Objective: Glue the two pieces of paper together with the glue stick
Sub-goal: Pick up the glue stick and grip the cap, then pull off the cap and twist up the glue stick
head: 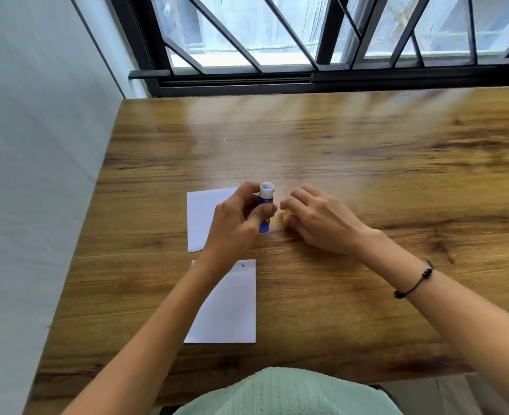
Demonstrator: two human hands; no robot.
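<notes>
My left hand (235, 218) grips a blue and white glue stick (266, 205) upright, its white open top facing up and uncapped. Just to its right, my right hand (316, 218) rests on the table with its fingers curled over a small yellow cap (287, 216). Two white pieces of paper lie flat on the wooden table (367, 175): the far paper (200, 218) sits partly under my left hand, and the near paper (232, 307) lies below it, crossed by my left forearm. A narrow gap separates the two sheets.
A pale wall runs along the table's left edge. A black-framed window with bars stands behind the table's far edge. A black cord bracelet (416, 284) circles my right wrist. A tiny white speck (224, 139) lies on the far part of the table.
</notes>
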